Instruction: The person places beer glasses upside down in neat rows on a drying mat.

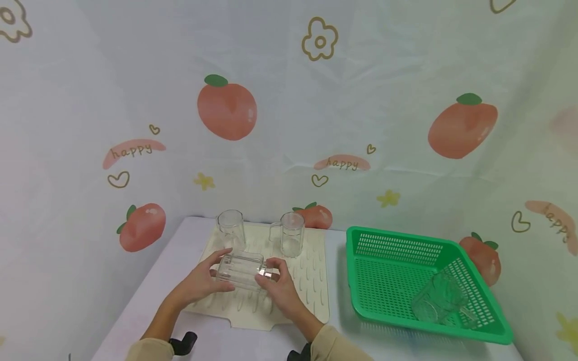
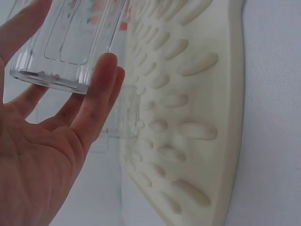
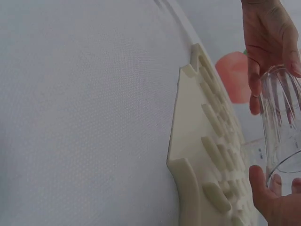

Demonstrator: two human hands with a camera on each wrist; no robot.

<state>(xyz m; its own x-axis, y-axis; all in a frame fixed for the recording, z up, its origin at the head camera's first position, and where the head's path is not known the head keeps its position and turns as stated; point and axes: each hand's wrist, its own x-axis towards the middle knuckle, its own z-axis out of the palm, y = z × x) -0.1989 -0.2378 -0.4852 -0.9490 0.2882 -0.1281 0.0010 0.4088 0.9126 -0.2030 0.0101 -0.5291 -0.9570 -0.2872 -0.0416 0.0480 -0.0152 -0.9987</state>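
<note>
A clear glass mug (image 1: 241,271) is held sideways above a cream ridged drying mat (image 1: 253,313). My left hand (image 1: 203,281) grips its base end, thumb on one side and fingers on the other; the left wrist view shows the mug's thick base (image 2: 51,81) close to the palm. At the opposite end, my right hand (image 1: 281,288) pinches the mug near its handle (image 1: 266,272). Two more clear glass mugs stand upright at the back of the mat, one on the left (image 1: 231,230) and one on the right (image 1: 292,234).
To the right of the mat sits a green plastic basket (image 1: 384,321) with slotted walls. Clear glassware (image 1: 438,298) with a handle lies tilted in its right side. A white table (image 1: 149,296) is underneath, and a printed curtain (image 1: 280,100) hangs behind.
</note>
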